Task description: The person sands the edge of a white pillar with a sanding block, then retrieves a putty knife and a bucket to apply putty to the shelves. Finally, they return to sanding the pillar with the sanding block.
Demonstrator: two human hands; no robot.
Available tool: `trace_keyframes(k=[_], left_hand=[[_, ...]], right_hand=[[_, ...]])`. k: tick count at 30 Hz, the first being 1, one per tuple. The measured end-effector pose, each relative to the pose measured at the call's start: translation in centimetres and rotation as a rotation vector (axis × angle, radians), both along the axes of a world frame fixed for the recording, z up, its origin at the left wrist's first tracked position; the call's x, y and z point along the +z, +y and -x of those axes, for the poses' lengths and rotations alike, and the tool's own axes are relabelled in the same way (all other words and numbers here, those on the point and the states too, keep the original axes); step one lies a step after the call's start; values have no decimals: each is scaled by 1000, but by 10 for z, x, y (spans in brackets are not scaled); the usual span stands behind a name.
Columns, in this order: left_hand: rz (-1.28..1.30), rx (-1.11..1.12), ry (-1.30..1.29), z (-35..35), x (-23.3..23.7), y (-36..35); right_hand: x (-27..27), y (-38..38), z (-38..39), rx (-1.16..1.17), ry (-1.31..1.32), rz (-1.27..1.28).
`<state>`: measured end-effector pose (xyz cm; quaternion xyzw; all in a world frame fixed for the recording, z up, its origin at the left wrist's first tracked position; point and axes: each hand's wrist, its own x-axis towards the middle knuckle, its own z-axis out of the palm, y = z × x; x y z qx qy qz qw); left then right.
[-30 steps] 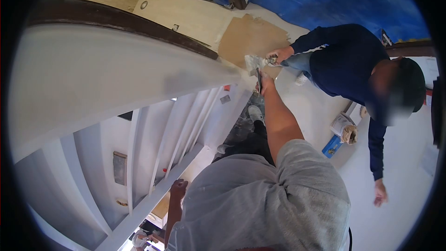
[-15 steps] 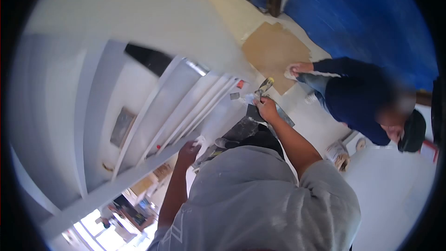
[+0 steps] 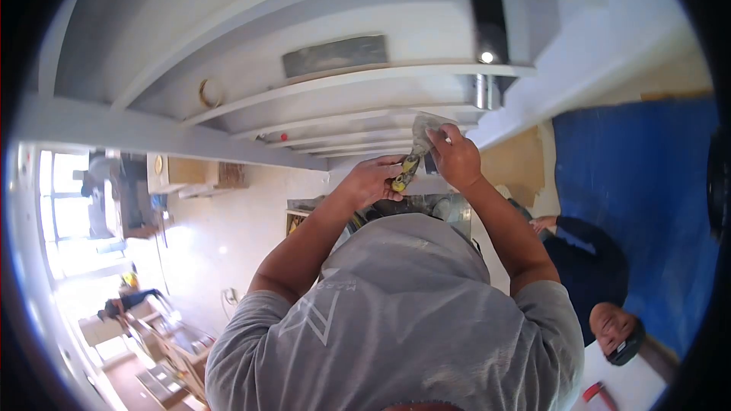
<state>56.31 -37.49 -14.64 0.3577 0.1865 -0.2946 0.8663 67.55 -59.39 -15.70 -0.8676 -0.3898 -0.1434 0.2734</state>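
In front of my chest is a putty knife with a yellow-and-black handle (image 3: 406,173) and a wide, smeared blade (image 3: 424,131). My left hand (image 3: 373,182) is closed around the handle. At the blade's edge, my right hand (image 3: 457,158) pinches with thumb and fingers. Whether a cloth or scrap lies between those fingers and the blade is hidden. Just beyond the hands run white shelves (image 3: 343,134). A small dark piece shows beneath my right hand, too covered to identify.
The shelves hold a grey flat plate (image 3: 335,56), a tape roll (image 3: 209,93), a black rectangular object (image 3: 487,23) and a shiny metal cylinder (image 3: 485,93). A co-worker in dark clothes (image 3: 582,262) is at the right by blue sheeting (image 3: 632,198). Wooden cabinets (image 3: 186,175) stand left.
My view has swung round toward the shelves. My left hand has come up from the shelf side onto the knife handle. My right hand has shifted from the handle to the blade.
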Motion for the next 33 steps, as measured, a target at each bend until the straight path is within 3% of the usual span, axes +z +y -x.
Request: trace_keyframes(k=[3,5,9,14,18,20,24,26,30,33], left_hand=[[-303,120,15,36,14,35],[-359,199,-11,64,14,64],[-382,342,-47,116,7,111],[-307,465,-92,153,-13,150],[-123,565,-170,161,-20,165],[-29,601,-229,161,-20,168],[159,694,-276,170,-24,176],[44,761,-199,179,-19,170],[-227,1086,-37,204,-28,128],[-396,1241,74,237,-52,88]], right_hand=[[22,39,6,42,-11,-16],[30,63,13,55,-48,-76],[15,89,26,11,367,-80],[-39,112,18,40,508,-105],[-15,131,22,-70,815,-29],[-25,135,22,46,812,-116],[-9,148,10,88,852,10],[-20,152,4,118,886,-62],[-24,153,-3,182,945,220],[-70,145,-11,278,1006,389]])
